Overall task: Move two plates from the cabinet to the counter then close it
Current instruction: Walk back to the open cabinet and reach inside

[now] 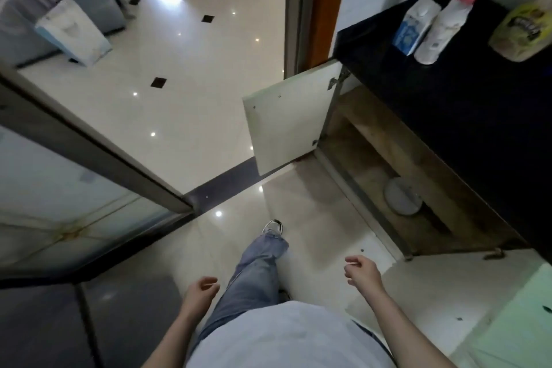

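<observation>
Under the black counter [463, 98] we find the cabinet [373, 140] open, one door [286, 119] swung wide. Low inside lies a white plate [401, 197]; we cannot tell whether more lie beneath it. Three containers stand on the counter: one carton [413, 25], one bottle [445, 30], one jar [522, 30]. Glossy pale tiles [194, 69] cover the floor. Our left hand [200, 293] and right hand [363, 273] hang loosely curled, holding nothing.

black counter [466, 98], white plate [401, 196], cream floor [191, 75] with black diamonds.
</observation>
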